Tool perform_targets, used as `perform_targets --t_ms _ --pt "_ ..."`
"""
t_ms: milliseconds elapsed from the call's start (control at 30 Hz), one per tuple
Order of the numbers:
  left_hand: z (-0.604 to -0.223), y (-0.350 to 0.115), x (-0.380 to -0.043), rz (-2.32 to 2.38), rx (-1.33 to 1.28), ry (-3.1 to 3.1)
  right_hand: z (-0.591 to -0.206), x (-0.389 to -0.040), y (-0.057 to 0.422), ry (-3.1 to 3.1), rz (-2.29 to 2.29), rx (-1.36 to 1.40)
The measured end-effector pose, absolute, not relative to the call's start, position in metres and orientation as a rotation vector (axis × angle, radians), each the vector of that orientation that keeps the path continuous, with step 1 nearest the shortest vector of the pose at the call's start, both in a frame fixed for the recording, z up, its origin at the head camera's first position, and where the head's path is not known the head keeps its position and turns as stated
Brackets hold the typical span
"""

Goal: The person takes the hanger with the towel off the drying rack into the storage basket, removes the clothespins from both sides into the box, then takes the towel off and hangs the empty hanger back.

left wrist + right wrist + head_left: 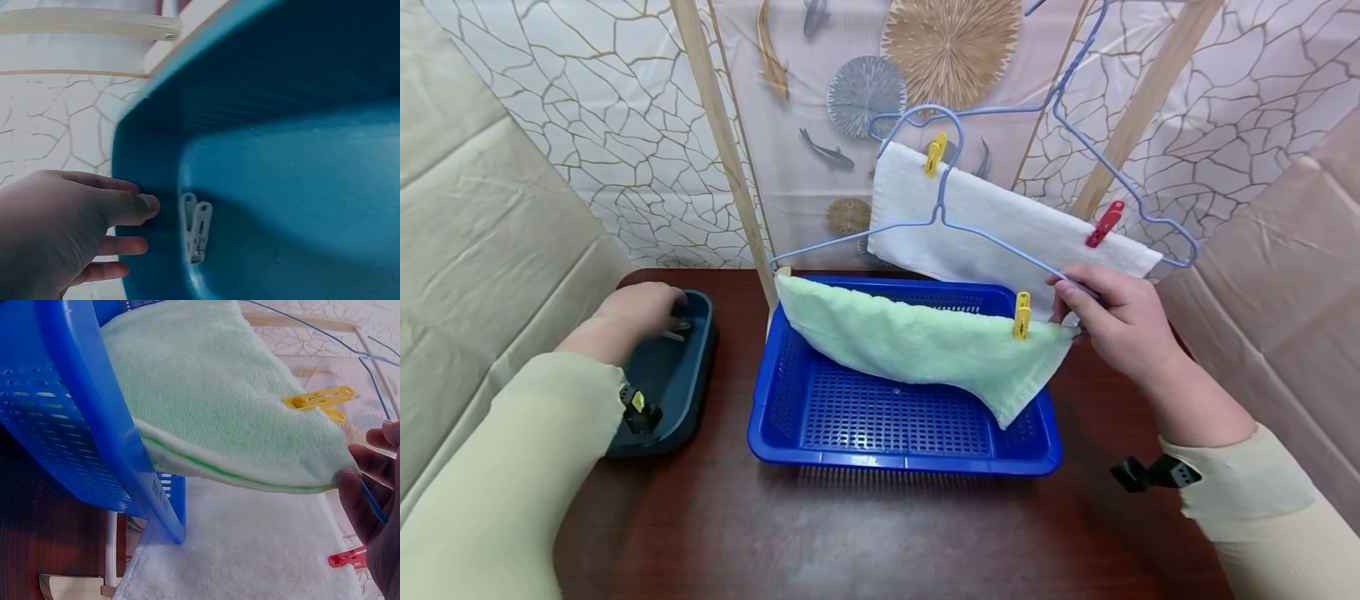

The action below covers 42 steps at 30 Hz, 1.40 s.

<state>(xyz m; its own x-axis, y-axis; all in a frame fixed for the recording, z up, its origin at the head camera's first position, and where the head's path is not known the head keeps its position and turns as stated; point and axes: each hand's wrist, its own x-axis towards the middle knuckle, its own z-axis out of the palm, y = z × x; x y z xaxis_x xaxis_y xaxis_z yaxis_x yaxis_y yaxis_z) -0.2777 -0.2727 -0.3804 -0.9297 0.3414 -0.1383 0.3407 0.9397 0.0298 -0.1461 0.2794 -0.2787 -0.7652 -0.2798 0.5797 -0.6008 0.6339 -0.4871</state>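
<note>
My right hand [1123, 325] pinches the right end of a blue wire hanger [942, 204], beside a corner of the pale green towel [910, 342]. That towel hangs along the hanger's lower side, over the basket, and a yellow clothespin [1022, 317] clips it near my right hand. At the left, my left hand [636, 315] reaches into a dark teal bin [703, 367]. In the left wrist view its fingers are extended at the bin's end wall, apart from a pale grey clothespin [197, 231] on the bin floor.
A blue plastic basket [902, 461] stands on the dark wooden table [865, 533]. Behind it, a white towel [985, 225] hangs from another blue hanger [1093, 150] with a yellow clothespin [936, 155] and a red clothespin [1105, 224]. A wooden post [722, 133] rises behind the basket.
</note>
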Motion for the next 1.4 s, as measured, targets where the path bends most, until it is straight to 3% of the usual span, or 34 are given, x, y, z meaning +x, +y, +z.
perform_targets --t_ms 467,1400 --pt "-0.347 -0.265 -0.26 0.204 0.38 2.988 -0.273 -0.143 0.276 -2.397 0.926 0.69" --pt "-0.293 -0.167 -0.182 0.33 0.851 3.185 -0.273 -0.139 0.274 -2.354 0.964 0.721"
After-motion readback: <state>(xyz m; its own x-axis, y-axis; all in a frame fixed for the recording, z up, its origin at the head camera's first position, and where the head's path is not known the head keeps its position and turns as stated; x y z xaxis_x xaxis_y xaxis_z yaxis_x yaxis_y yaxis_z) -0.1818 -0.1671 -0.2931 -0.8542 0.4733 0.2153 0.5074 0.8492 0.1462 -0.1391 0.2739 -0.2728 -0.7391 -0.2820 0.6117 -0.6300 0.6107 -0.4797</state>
